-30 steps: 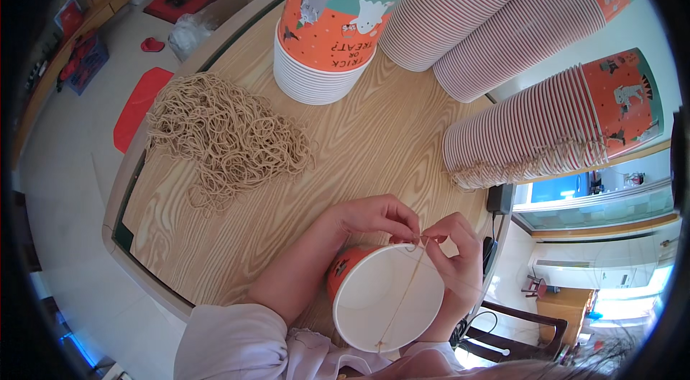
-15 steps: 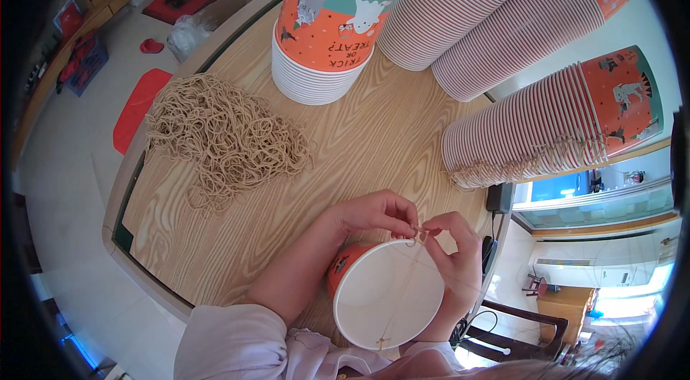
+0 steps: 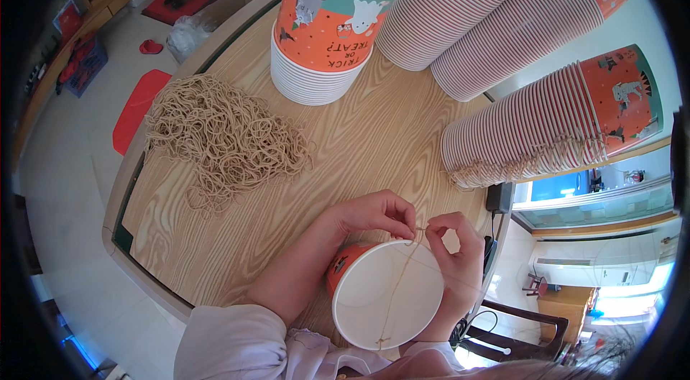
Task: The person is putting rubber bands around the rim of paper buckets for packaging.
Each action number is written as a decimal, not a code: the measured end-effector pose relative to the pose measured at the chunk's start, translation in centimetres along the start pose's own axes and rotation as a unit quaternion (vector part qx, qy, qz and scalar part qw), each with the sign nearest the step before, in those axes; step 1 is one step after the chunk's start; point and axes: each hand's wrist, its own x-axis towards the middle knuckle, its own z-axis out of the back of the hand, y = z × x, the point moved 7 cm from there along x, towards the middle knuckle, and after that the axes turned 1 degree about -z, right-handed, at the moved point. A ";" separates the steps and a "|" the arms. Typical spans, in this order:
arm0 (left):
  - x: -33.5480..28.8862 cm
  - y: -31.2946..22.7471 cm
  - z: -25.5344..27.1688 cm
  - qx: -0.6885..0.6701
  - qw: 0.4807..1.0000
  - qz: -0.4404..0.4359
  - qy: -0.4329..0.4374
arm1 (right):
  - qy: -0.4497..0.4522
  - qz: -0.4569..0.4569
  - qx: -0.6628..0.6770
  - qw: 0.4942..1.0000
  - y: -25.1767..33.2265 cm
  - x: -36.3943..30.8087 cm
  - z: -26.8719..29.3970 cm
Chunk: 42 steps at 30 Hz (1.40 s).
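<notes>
An orange paper bucket [image 3: 377, 301] with a white inside lies tilted in front of me, its mouth facing up toward me. A tan string [image 3: 402, 273] crosses the mouth, knotted at the near rim and reaching the far rim. At that far rim, my left hand [image 3: 382, 214] pinches the string between thumb and fingertips. Just to its right, my right hand [image 3: 460, 242] pinches the string's end, thumb against forefinger. A short bit of string spans the gap between the two hands.
A loose heap of tan strings [image 3: 223, 139] covers the table's left part. Upside-down stacked buckets [image 3: 327, 28] stand at the back. Tall nested stacks [image 3: 517, 35] lean at the back right; another stack [image 3: 525, 128] has strings along its side. A black adapter [image 3: 499, 198] sits at the right edge.
My right hand has shifted slightly right, away from the left, widening the gap with the string between them. The left hand and the bucket have barely moved.
</notes>
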 end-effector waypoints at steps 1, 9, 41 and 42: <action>-0.1 0.1 0.1 0.000 1.000 0.000 -0.001 | -0.002 0.004 0.002 1.000 -0.1 0.0 0.0; 0.0 -0.4 0.1 -0.020 0.999 -0.011 -0.025 | 0.011 0.022 -0.023 0.999 0.7 0.3 -0.2; -0.6 -0.8 -1.2 -0.031 0.996 -0.006 0.088 | 0.011 0.088 0.066 0.994 2.2 -0.9 1.0; -0.6 -0.8 -1.2 -0.026 0.996 -0.004 0.086 | 0.015 0.083 0.064 0.994 2.1 -0.9 1.0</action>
